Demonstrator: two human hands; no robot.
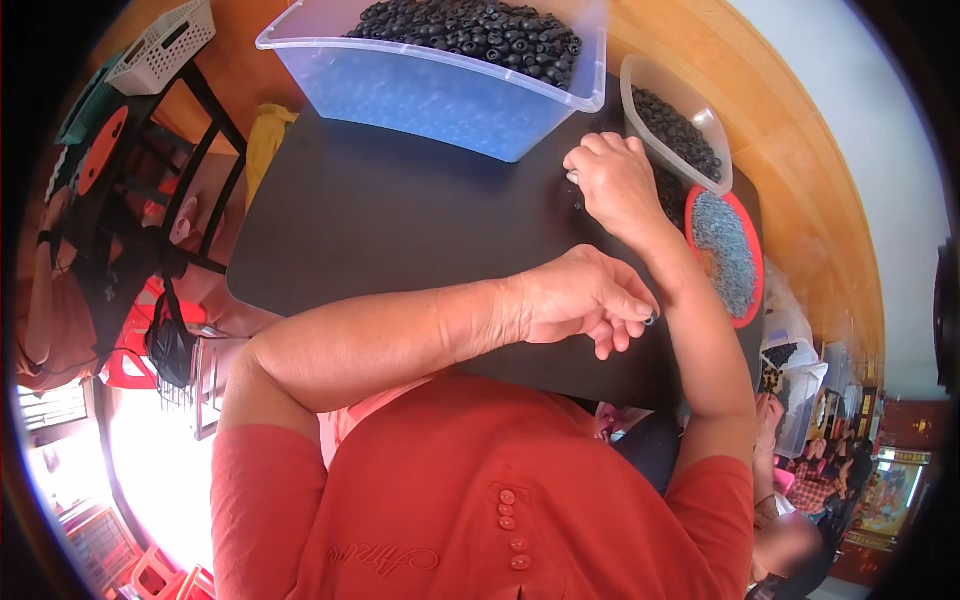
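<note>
My left hand (590,300) is held over the near right part of the dark table (400,220). Its thumb and fingers pinch a small dark round piece (650,320), mostly covered by the fingertips. Farther off, my right hand (612,180) is closed, its fingers curled down close to the tabletop. What it grips, if anything, is hidden. Beside that hand, partly behind my right wrist, lie loose small black pieces (668,192). A red bowl (757,262) of small grey-blue bits stands just right of my right forearm.
At the far edge stands a large clear bin (420,105) heaped with black ring-like pieces. A smaller clear tub (724,183) of black pieces is right of it. A black rack with a white basket (165,50) stands at left. Another person (785,545) is at lower right.
</note>
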